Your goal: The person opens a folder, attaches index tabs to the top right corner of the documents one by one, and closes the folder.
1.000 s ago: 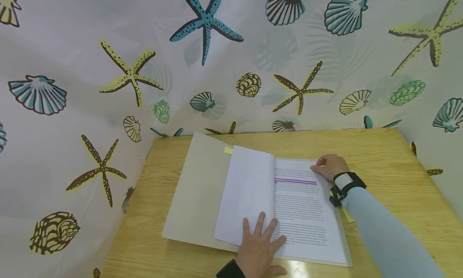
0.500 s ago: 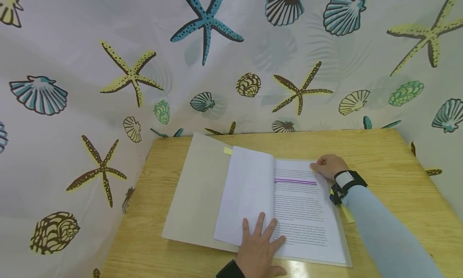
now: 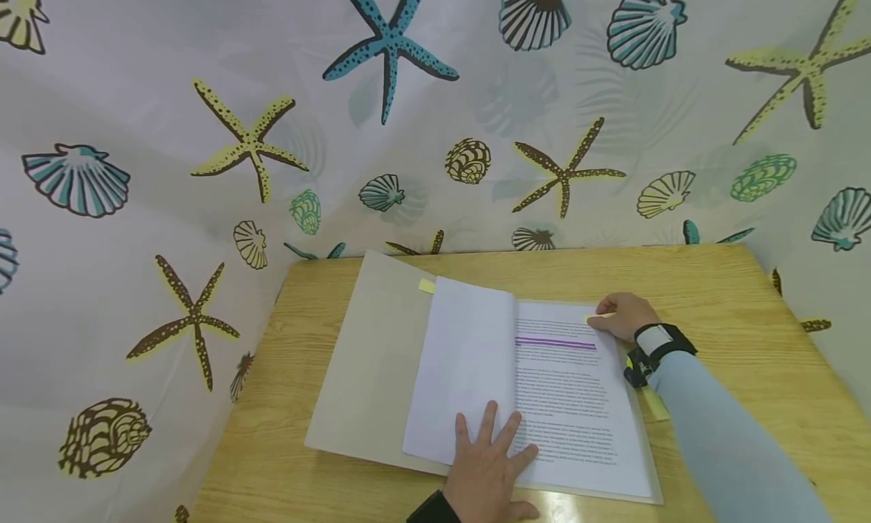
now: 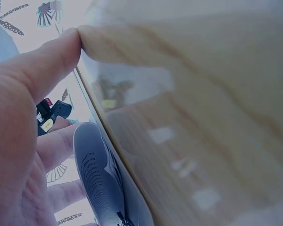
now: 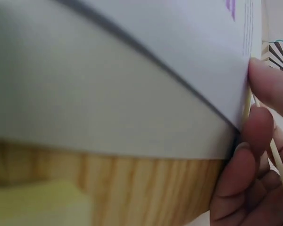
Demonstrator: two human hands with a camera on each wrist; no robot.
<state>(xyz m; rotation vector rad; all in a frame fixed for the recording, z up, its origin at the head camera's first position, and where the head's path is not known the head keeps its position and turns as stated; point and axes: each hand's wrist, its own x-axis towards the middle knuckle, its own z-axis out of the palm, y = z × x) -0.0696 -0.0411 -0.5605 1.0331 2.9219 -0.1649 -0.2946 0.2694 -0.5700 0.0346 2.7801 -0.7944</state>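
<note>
A cream folder (image 3: 367, 357) lies open, holding a stack of printed sheets. The turned pages (image 3: 463, 349) curl over to the left. On the right, a page of text (image 3: 558, 410) carries purple highlighted lines. My left hand (image 3: 481, 466) rests with fingers spread across the inner fold near the bottom. At the page's upper right corner, my right hand (image 3: 624, 317) pinches a narrow pale yellow sticky tab (image 3: 590, 320) between thumb and fingers. The right wrist view shows a pale strip (image 5: 279, 162) among the curled fingers.
A yellow sticky pad (image 3: 655, 404) lies on the wooden table (image 3: 708, 281), partly under the right forearm. Another yellow tab (image 3: 426, 286) sticks out at the top of the turned pages. A curtain (image 3: 435, 77) printed with shells and starfish stands behind and at both sides.
My right hand has shifted slightly to the right, and the yellow tab shows more between its fingers. The left hand keeps its place on the pages.
</note>
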